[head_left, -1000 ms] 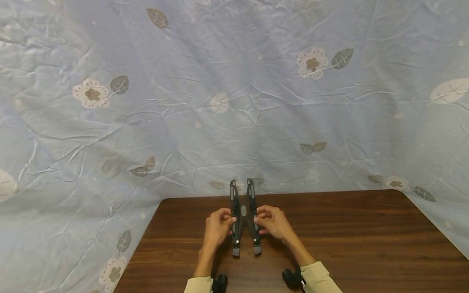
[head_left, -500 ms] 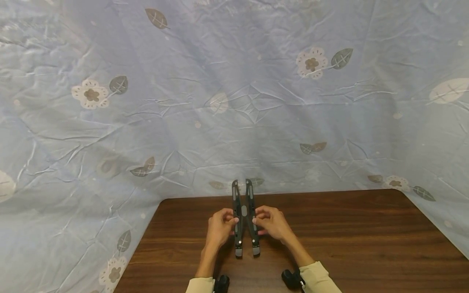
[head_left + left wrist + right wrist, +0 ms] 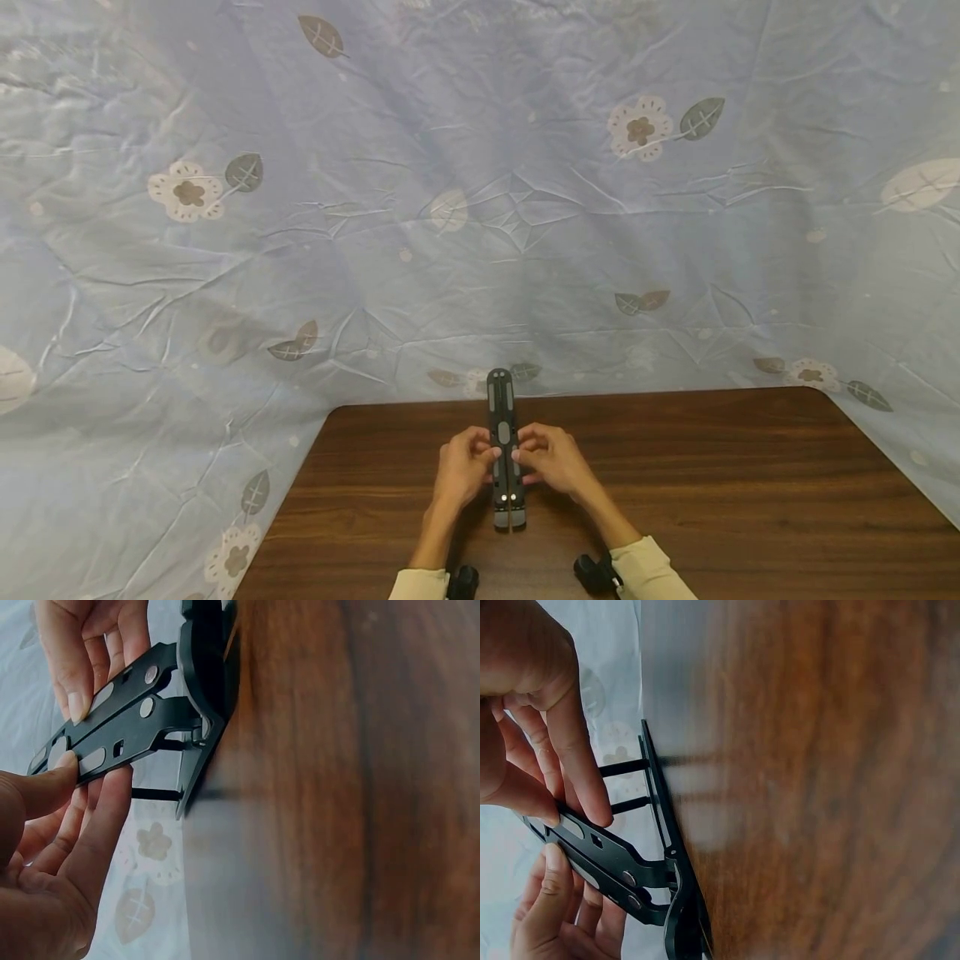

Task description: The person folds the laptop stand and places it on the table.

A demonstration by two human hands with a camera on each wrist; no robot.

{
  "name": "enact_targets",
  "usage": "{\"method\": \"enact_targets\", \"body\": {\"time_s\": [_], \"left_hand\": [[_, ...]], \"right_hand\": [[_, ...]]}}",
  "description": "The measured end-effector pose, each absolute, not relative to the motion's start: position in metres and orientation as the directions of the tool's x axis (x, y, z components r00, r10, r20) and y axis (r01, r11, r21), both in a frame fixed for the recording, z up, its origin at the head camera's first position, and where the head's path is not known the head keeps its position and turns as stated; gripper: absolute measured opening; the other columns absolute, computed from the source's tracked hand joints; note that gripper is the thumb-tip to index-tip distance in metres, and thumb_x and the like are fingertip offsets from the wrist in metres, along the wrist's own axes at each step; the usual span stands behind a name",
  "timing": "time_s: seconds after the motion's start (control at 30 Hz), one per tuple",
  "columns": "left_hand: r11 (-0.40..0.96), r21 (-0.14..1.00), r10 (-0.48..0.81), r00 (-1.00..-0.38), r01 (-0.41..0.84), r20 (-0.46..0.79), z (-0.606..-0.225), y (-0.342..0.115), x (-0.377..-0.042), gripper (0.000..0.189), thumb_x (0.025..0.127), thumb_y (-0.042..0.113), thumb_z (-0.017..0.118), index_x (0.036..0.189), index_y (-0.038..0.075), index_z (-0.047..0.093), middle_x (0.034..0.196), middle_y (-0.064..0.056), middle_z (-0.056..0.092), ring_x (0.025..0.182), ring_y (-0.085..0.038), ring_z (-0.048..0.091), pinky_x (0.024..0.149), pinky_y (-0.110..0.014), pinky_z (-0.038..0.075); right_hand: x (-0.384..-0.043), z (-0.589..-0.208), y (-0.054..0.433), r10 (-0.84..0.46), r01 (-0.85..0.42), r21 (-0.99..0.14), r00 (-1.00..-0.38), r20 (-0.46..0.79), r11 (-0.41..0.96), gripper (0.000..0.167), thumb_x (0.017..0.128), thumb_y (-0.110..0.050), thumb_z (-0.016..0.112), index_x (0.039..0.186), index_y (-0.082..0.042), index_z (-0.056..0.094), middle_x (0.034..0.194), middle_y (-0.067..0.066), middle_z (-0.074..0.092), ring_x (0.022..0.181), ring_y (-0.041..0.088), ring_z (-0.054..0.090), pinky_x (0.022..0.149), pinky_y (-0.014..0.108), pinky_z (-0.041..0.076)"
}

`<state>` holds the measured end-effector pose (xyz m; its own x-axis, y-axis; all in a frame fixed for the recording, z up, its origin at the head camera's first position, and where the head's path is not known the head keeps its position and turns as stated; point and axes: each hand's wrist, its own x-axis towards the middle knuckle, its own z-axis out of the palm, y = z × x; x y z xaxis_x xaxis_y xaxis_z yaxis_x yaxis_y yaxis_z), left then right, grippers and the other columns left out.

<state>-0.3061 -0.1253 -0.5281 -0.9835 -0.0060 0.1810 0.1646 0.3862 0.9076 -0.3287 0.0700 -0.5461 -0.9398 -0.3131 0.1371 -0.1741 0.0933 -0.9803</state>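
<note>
A black folding laptop stand [image 3: 503,433] with grey pads stands on the table, pointing away from me in the head view. Its two long arms lie side by side with a thin gap between them. My left hand [image 3: 461,468] pinches the left arm between thumb and fingers; on the other side, my right hand [image 3: 557,460] pinches the right arm the same way. Seen from the left wrist, the stand's upper bars [image 3: 139,712] are tilted up from the base, with thin struts below. The right wrist view shows both thumbs on top of the bars [image 3: 604,855].
The brown wood-grain table [image 3: 712,467] reaches to a pale blue cloth [image 3: 480,208] printed with leaves and flowers, which hangs behind and at the sides. A black wrist camera [image 3: 596,572] sits by each cuff.
The stand's two arms have come together from a spread X shape into a narrow bar. The left hand has moved right and slightly closer to the right hand; both keep their grip.
</note>
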Motion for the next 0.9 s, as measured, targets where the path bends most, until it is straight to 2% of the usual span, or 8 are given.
{"method": "enact_targets", "body": {"time_s": [0.33,0.63,0.9], "left_hand": [[0.454,0.877,-0.043,-0.98,0.156,0.196,-0.524,-0.117,-0.302,0.015,0.094,-0.001,0.079,0.108,-0.002,0.072,0.091,-0.016,0.079,0.069,-0.018,0.073,0.053,-0.026,0.062],[0.504,0.851,-0.066,-0.976,0.146,0.207,-0.522,-0.114,-0.299,0.013,0.095,0.0,0.079,0.106,0.0,0.072,0.088,-0.012,0.078,0.058,-0.013,0.067,0.051,-0.025,0.059],[0.513,0.846,-0.064,-0.976,0.148,0.21,-0.52,-0.113,-0.298,0.014,0.094,0.0,0.078,0.107,-0.001,0.072,0.088,-0.012,0.078,0.056,-0.012,0.065,0.05,-0.024,0.058]], "right_hand": [[-0.328,-0.544,0.068,-0.301,-0.157,-0.982,-0.946,0.119,0.105,0.021,0.097,0.0,0.074,0.118,0.001,0.071,0.106,0.026,0.077,0.085,0.027,0.079,0.067,0.043,0.069],[-0.328,-0.544,0.068,-0.295,-0.154,-0.98,-0.949,0.112,0.124,0.021,0.097,-0.001,0.075,0.118,0.0,0.07,0.101,0.019,0.078,0.083,0.025,0.078,0.067,0.043,0.069],[-0.327,-0.543,0.068,-0.288,-0.157,-0.978,-0.951,0.112,0.137,0.021,0.098,0.0,0.074,0.119,0.0,0.07,0.102,0.02,0.078,0.081,0.021,0.077,0.066,0.042,0.069]]}}
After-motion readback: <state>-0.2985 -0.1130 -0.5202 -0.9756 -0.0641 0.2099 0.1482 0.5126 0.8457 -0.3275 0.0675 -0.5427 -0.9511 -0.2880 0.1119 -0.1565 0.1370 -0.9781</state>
